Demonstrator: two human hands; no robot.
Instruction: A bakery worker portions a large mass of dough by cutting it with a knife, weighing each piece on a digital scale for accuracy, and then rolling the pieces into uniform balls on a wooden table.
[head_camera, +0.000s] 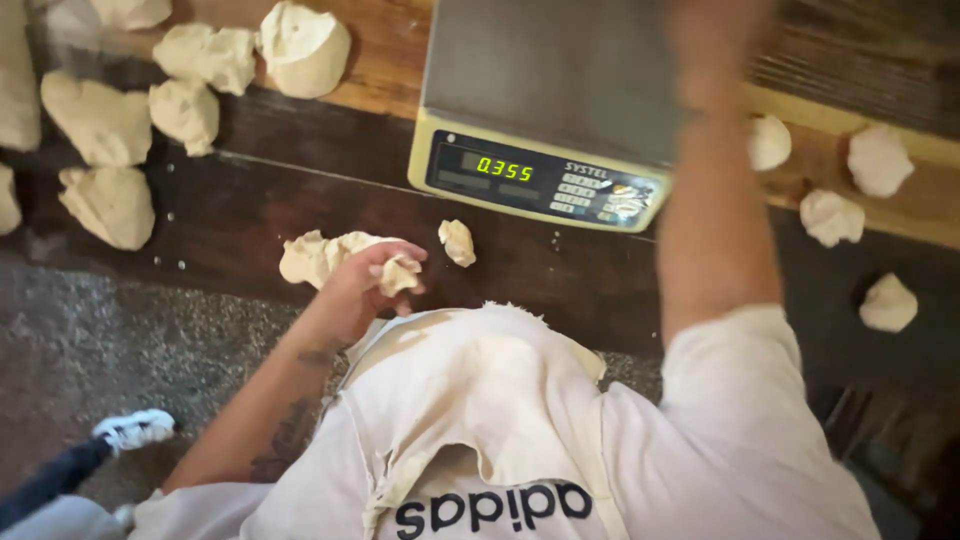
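White shirt fills the foreground; left hand (362, 285) curls around a dough lump (325, 257) at the counter edge, near the scale (545, 120). Right hand (715, 45), blurred above it: grip unclear.

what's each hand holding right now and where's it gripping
The left hand pinches a small dough piece at the near end of the dough lump. The right hand is raised over the scale, blurred; cannot tell.
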